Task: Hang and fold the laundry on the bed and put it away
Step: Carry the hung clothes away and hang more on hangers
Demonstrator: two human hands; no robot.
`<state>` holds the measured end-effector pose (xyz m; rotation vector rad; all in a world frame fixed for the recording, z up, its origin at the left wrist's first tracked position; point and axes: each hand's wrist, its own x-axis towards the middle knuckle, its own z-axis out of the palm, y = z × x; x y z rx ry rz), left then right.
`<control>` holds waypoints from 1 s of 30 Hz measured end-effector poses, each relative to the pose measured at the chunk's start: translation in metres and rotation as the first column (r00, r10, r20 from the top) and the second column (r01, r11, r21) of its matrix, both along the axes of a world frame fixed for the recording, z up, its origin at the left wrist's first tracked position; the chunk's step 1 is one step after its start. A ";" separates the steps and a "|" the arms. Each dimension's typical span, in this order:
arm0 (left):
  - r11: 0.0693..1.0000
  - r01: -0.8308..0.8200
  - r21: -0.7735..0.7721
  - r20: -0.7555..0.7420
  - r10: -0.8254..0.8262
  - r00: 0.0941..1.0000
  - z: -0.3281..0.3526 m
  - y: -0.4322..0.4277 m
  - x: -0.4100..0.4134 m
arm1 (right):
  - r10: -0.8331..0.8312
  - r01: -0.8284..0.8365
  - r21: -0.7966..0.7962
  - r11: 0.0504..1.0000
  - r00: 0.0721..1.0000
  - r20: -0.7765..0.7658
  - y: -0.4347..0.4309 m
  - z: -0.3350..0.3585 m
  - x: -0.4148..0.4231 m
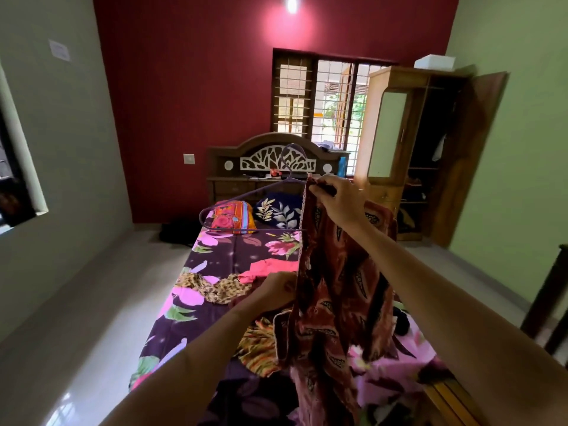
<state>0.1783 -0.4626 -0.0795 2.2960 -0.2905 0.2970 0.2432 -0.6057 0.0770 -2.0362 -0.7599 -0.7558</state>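
Note:
A reddish-brown patterned garment (335, 290) hangs above the bed, half threaded onto a purple hanger (246, 195). My right hand (338, 199) holds it up, pinching the garment's top edge where it meets the hanger's right shoulder. Lower down, my left hand (273, 292) grips the garment's left edge. The hanger's hook points up and its left end sticks out bare. On the floral bedsheet (215, 259) lie more clothes: a pink piece (267, 269), a leopard-print piece (215, 287) and an orange-yellow striped piece (258, 345).
Two pillows (261, 213) lie at the wooden headboard (276, 158). A wooden wardrobe (430, 155) stands at the back right with its door (473, 155) swung open. A dark chair frame (550, 296) is at the right edge. Pale floor (92, 302) runs along the bed's left side.

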 end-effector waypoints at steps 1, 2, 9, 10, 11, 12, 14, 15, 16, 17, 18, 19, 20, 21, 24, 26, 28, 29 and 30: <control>1.000 -0.012 -0.014 -0.016 0.011 1.000 -0.003 -0.003 0.000 | -0.003 0.003 -0.012 1.000 1.000 -0.003 -0.004 -0.001 0.001; 0.999 -0.029 -0.040 -0.048 0.027 0.998 -0.005 -0.004 -0.002 | -0.009 0.009 -0.027 1.000 1.000 0.002 -0.007 -0.001 0.001; 0.997 -0.077 -0.021 -0.339 0.065 0.938 -0.026 0.028 -0.017 | -0.067 0.067 -0.069 0.995 0.998 -0.005 -0.044 -0.011 0.006; 0.997 -0.059 0.040 -0.351 0.069 0.934 -0.028 0.033 -0.020 | -0.064 0.063 -0.065 0.996 0.998 -0.018 -0.048 -0.013 0.009; 0.995 -0.041 0.094 -0.361 0.073 0.930 -0.029 0.038 -0.024 | -0.061 0.060 -0.055 0.997 0.998 -0.028 -0.052 -0.015 0.010; 0.991 -0.033 0.129 -0.369 0.079 0.926 -0.029 0.042 -0.028 | -0.066 0.064 -0.054 0.997 0.997 -0.036 -0.054 -0.016 0.012; 0.987 -0.062 0.147 -0.354 0.111 0.928 -0.030 0.052 -0.036 | -0.079 0.076 -0.056 0.996 0.996 -0.047 -0.058 -0.018 0.012; 0.986 -0.080 0.145 -0.346 0.127 0.930 -0.028 0.057 -0.042 | -0.079 0.076 -0.059 0.995 0.996 -0.045 -0.059 -0.019 0.011; 0.985 -0.097 0.141 -0.347 0.141 0.927 -0.028 0.062 -0.047 | -0.075 0.072 -0.065 0.995 0.996 -0.040 -0.060 -0.020 0.010; 0.987 -0.114 0.113 -0.347 0.147 0.926 -0.026 0.066 -0.053 | -0.070 0.067 -0.073 0.995 0.997 -0.037 -0.061 -0.021 0.010; 0.990 -0.132 0.054 -0.348 0.142 0.927 -0.024 0.070 -0.058 | -0.065 0.062 -0.080 0.995 0.997 -0.037 -0.061 -0.023 0.009; 0.986 -0.159 -0.039 -0.358 0.135 0.924 -0.022 0.074 -0.064 | -0.068 0.065 -0.084 0.994 0.997 -0.035 -0.063 -0.024 0.009; 0.971 -0.192 -0.143 -0.380 0.125 0.916 -0.021 0.079 -0.069 | -0.072 0.069 -0.086 0.994 0.997 -0.036 -0.064 -0.026 0.010; 0.951 -0.216 -0.220 -0.408 0.112 0.906 -0.018 0.084 -0.075 | -0.073 0.069 -0.086 0.994 0.996 -0.045 -0.066 -0.028 0.010; 0.935 -0.311 -0.169 -0.453 0.207 0.867 -0.012 0.103 -0.084 | -0.017 0.007 -0.094 0.996 0.994 -0.104 -0.075 -0.037 0.015; 0.891 -0.454 -0.023 -0.415 0.405 0.815 -0.010 0.115 -0.086 | 0.010 -0.026 -0.123 0.992 0.991 -0.130 -0.080 -0.042 0.017; 0.820 -0.572 -0.028 -0.348 0.528 0.774 -0.004 0.121 -0.086 | 0.031 -0.052 -0.160 0.986 0.991 -0.127 -0.080 -0.043 0.008; 0.799 -0.597 -0.068 -0.321 0.549 0.772 0.002 0.120 -0.086 | 0.043 -0.065 -0.178 0.982 0.991 -0.126 -0.079 -0.045 0.005; 0.786 -0.608 -0.110 -0.298 0.558 0.775 0.010 0.117 -0.085 | 0.052 -0.075 -0.200 0.977 0.991 -0.119 -0.078 -0.047 0.003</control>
